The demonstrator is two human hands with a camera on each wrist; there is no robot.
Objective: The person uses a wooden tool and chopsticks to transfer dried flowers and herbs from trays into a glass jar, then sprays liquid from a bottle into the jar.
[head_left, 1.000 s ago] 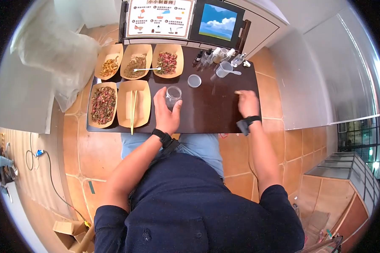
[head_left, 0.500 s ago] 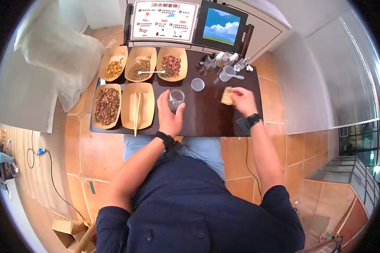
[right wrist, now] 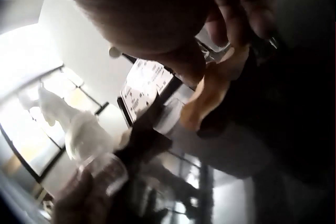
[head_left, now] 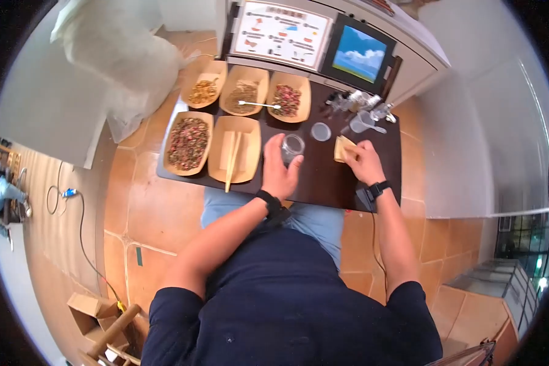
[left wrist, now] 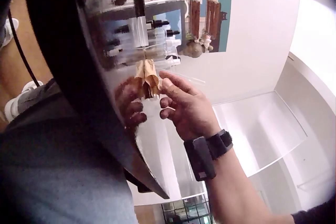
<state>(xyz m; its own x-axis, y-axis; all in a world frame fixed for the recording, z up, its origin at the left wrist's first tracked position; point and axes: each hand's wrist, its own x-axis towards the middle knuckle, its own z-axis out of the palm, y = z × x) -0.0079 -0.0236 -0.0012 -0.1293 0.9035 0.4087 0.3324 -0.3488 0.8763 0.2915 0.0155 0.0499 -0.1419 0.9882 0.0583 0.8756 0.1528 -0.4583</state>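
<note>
In the head view the left hand curls round a clear glass jar that stands on the dark table. The right hand pinches a folded piece of tan paper above the table, right of the jar. A round clear lid lies between and behind them. The left wrist view shows the right hand with the creased paper at its fingertips. In the right wrist view the paper hangs from the fingers, and the jar is in the other hand.
Paper trays of dried petals and herbs, such as the front left one, fill the table's left side. Wooden sticks lie across another tray. A measuring cup and small bottles stand at the back right, before a sign and screen.
The right hand has lifted the tan paper and brought it leftward, closer to the jar. The left hand keeps its hold on the jar. The head view has shifted and tilted.
</note>
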